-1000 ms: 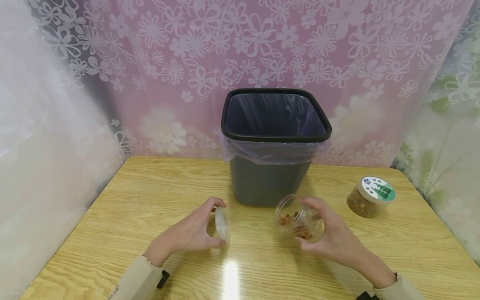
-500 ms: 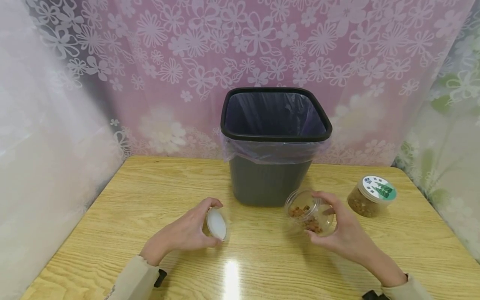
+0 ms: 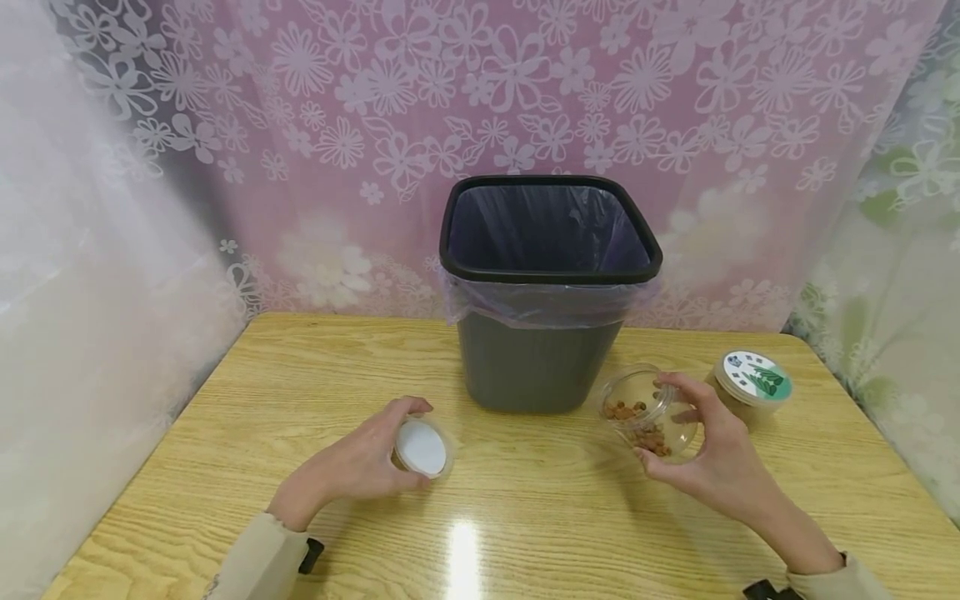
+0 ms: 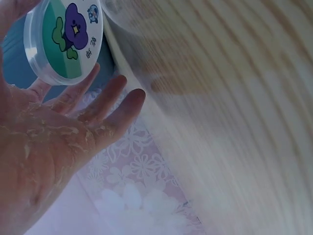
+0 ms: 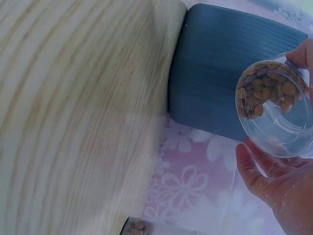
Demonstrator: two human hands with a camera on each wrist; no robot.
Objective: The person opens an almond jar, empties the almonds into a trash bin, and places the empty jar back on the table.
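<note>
Left hand point(image 3: 356, 462) has a round lid point(image 3: 420, 447) pinched by its edge between thumb and index finger, with the other fingers stretched out loose in the left wrist view. If the bin point(image 3: 532, 367) is the middle of the clock, that lid sits around 7 or 8 o'clock. Its white underside faces the head cam, and the wrist cam gets the other side, which has a purple flower cartoon on green and white.

Right hand point(image 3: 731, 467) is grasping a clear jar point(image 3: 647, 412) with thumb and fingers curled round it, at roughly 4 or 5 o'clock from the bin. The jar is tipped over sideways, and little brown pieces point(image 5: 274, 88) are bunched up along one side. Just past it, toward 4 o'clock, there's a capped jar point(image 3: 752, 379) on the wood-grain table point(image 3: 337, 358), partly behind the right hand. Bin's lined with a purplish bag point(image 3: 543, 307) btw
</note>
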